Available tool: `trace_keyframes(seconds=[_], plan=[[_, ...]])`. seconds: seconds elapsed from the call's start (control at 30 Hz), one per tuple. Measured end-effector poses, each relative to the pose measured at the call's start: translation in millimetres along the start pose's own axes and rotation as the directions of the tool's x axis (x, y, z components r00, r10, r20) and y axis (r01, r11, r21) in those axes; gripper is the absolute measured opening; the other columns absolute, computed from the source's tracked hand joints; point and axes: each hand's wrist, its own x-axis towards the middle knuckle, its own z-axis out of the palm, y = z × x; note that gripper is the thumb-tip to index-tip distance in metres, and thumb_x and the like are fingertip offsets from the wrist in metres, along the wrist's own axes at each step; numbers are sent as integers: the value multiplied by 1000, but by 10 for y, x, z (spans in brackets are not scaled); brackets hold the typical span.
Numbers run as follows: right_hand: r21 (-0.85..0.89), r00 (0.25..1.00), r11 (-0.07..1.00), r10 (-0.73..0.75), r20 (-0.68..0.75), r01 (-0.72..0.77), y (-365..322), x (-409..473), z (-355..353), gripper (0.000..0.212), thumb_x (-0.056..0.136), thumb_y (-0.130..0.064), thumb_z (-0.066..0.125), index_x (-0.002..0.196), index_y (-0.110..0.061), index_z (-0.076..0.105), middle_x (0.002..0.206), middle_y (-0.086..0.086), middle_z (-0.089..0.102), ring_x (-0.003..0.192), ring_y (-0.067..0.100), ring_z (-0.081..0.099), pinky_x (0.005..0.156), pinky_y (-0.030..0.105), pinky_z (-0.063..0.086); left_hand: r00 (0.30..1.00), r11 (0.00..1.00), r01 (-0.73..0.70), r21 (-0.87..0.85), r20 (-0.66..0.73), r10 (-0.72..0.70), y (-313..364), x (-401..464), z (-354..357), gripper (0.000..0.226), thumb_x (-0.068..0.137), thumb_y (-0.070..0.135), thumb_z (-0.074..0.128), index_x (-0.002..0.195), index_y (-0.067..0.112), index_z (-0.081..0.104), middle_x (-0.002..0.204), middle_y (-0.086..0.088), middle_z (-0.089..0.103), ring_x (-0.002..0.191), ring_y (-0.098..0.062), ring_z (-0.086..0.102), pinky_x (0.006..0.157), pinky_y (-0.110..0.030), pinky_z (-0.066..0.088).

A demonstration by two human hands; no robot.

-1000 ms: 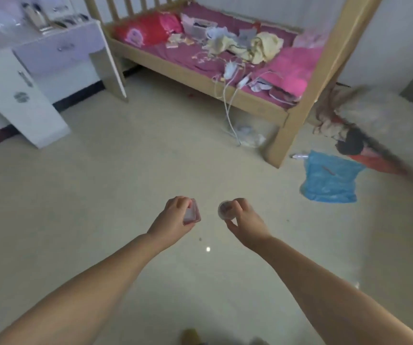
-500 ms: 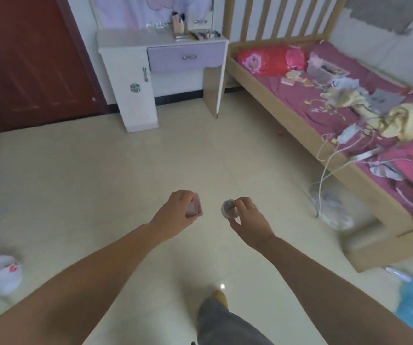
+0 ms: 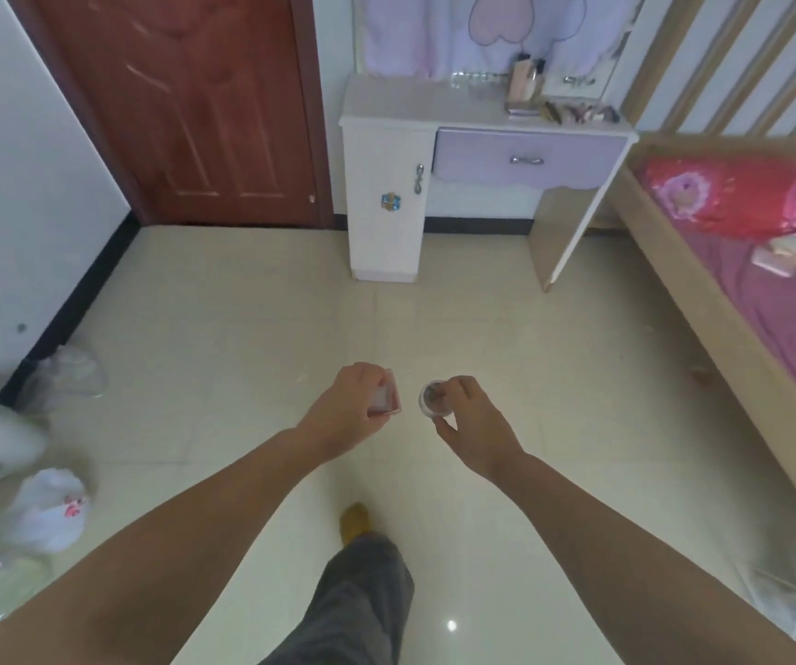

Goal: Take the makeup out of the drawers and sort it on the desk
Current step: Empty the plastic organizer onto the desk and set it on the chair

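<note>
Desk (image 3: 425, 108) now dead ahead, bed (image 3: 732, 300) off to the side.
Left hand (image 3: 348, 405) grips a pink compact (image 3: 385, 399); right hand (image 3: 470, 419) pinches a round jar (image 3: 433, 399), hands apart.

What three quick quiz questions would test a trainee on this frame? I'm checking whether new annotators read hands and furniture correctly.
1. True or false: the purple drawer of the desk is open.
2. Which hand holds the round clear compact? A left hand; B right hand.
3. Fill in: the left hand grips a flat ___ case.

Key: 1 false; 2 B; 3 pink.
</note>
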Motion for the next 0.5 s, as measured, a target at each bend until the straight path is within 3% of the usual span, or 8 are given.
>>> trace_keyframes(seconds=[0.13,0.37,0.5], plan=[[19,1000,1000,18,-6,-18,162,1101,-106,35,89,-17,57,122,-9,49,127,7,44,108,25,51,78,31,49,1000,1000,-13,13,17,13,-378,1051,-208,41,82,20,68,117,8,50,121,-7,49,112,-24,45,79,-15,31],[31,993,996,91,-73,-88,540,2672,-399,36,88,-16,59,122,-10,52,125,6,46,103,23,55,76,28,49,995,999,-34,-12,95,35,-834,2764,-446,39,85,24,65,118,12,48,122,-6,47,113,-22,42,89,-22,35],[14,992,994,113,-62,-113,939,3555,-535,37,88,-17,58,124,-11,50,127,6,45,103,23,55,77,27,48,993,997,-67,-22,99,69,-1049,3768,-403,37,83,22,66,115,13,49,119,-6,48,110,-22,43,83,-18,31]])
